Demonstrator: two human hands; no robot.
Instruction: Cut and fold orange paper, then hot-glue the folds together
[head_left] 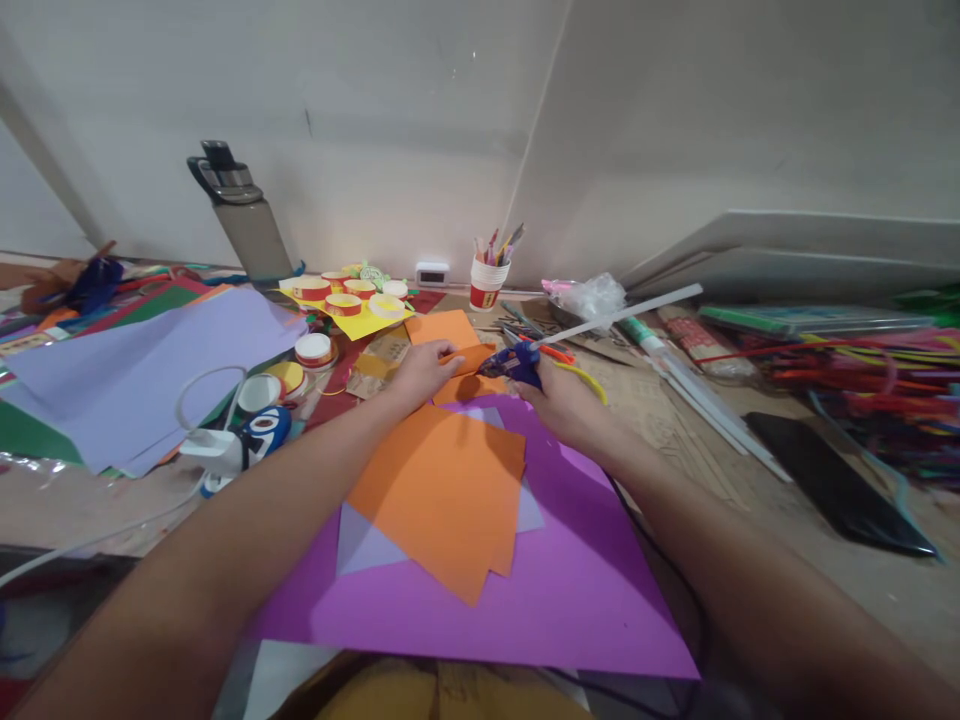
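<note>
- Hands, two, meet at the centre of the head view: left hand [424,375] and right hand [559,395], a narrow gap between them.
- Left fingers: bent close together, touching the left edge of one orange piece [476,357] just above centre; whether they pinch it or only press, I cannot tell.
- Right fingers: wrapped round one blue glue gun [517,365], its nozzle directed left at the orange piece. One white glue stick [622,315] juts from its back toward the upper right.
- Below the hands: at least two orange sheets [442,490], overlapping, over lilac paper [367,545], all on one large purple sheet [600,600]. A strip of purple shows between the lowest orange corner and the sheet's near edge, and a wider one at lower right.
- Left of centre: three round tubs [315,350] near the left forearm, crowding that side.
- Upper left: one bottle [255,240].
- Upper centre: one pen cup [486,297].
- Right: one black slab [840,485], apart from the right forearm, cardboard [675,440] showing between.
</note>
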